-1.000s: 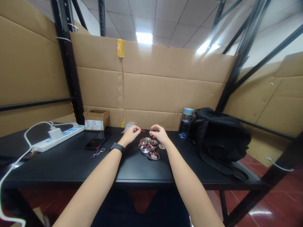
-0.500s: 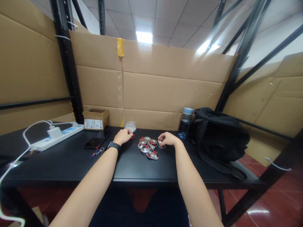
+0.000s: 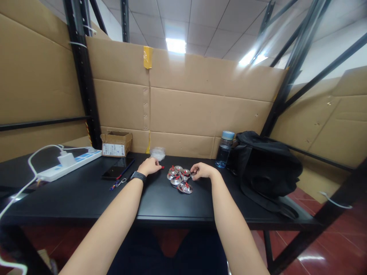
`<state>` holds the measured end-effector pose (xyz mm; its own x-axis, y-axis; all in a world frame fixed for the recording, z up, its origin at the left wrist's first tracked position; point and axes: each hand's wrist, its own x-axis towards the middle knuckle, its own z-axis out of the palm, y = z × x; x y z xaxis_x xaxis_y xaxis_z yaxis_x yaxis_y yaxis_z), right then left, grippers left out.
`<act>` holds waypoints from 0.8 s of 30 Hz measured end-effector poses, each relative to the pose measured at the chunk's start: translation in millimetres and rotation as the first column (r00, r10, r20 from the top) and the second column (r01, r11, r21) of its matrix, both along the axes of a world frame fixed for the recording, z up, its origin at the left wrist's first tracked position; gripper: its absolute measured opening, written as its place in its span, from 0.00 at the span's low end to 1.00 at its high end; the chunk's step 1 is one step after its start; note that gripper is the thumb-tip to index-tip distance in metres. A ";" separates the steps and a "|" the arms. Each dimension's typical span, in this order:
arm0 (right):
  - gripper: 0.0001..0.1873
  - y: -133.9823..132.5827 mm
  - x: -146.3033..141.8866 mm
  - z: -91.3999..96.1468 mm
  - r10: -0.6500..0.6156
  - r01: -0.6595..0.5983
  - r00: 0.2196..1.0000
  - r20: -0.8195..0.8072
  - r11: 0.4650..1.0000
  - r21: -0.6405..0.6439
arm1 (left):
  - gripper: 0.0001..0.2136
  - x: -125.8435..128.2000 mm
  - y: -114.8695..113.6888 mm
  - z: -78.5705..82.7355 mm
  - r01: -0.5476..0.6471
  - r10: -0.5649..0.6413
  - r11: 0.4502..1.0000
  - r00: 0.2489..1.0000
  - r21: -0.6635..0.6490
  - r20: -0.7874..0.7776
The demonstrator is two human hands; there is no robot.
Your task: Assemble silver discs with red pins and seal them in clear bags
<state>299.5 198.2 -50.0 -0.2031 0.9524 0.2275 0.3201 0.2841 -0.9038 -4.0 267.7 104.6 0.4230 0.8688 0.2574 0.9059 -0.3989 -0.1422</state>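
Observation:
Shiny metal finger cymbals (image 3: 176,179) with red ties lie in a loose pile on the black table. To the left of the pile, my left hand (image 3: 149,166) rests low over the tabletop with its fingers curled. A small red strip (image 3: 162,167) pokes out at its fingertips; the rest of it is hidden. My right hand (image 3: 201,170) is at the pile's right edge, thumb and fingers pinched. A finger cymbal is between them, mostly covered by the fingers. A dark watch (image 3: 139,176) is on my left wrist.
A crumpled clear plastic bag (image 3: 158,153) lies behind my left hand. Leftward are a phone (image 3: 118,169), a keyring (image 3: 118,184), an opened carton (image 3: 116,144) and a white power strip (image 3: 71,166). A water bottle (image 3: 224,149) and black backpack (image 3: 268,168) stand right. Cardboard walls the back.
My right hand has shifted slightly left, closer to the pile, and the cymbal under its fingers shows less. My left hand has moved slightly lower and rightward with the red strip.

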 end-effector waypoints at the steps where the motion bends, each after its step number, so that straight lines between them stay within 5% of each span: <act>1: 0.25 0.3 -0.1 0.0 -0.003 0.003 1.000 0.015 1.000 0.007 | 0.08 0.1 -0.4 -0.4 0.011 -0.011 1.000 1.000 -0.003 -0.001; 9: 0.24 4.3 -0.2 -3.6 -0.106 0.107 0.991 0.080 0.994 -0.010 | 0.07 6.5 -4.5 -5.1 0.122 -0.122 0.992 0.992 -0.004 -0.013; 13: 0.26 1.9 -2.5 1.7 -0.186 0.176 0.980 0.074 0.976 0.125 | 0.04 9.3 -8.3 -6.0 0.138 -0.138 0.990 0.990 -0.011 -0.001; 17: 0.19 -4.6 -11.8 14.3 -0.032 0.040 0.999 -0.034 0.959 0.281 | 0.02 7.3 -7.1 -8.4 0.143 -0.142 0.989 0.989 -0.028 0.034; 21: 0.17 -9.2 -21.9 21.3 0.043 -0.037 0.999 -0.022 0.976 0.214 | 0.03 12.9 -6.2 -4.7 0.151 -0.147 0.988 0.986 -0.043 0.079; 24: 0.17 -10.4 -25.2 22.2 -0.002 0.000 1.000 0.011 0.987 0.161 | 0.11 34.6 -37.9 6.2 0.225 -0.225 0.974 0.950 0.027 0.217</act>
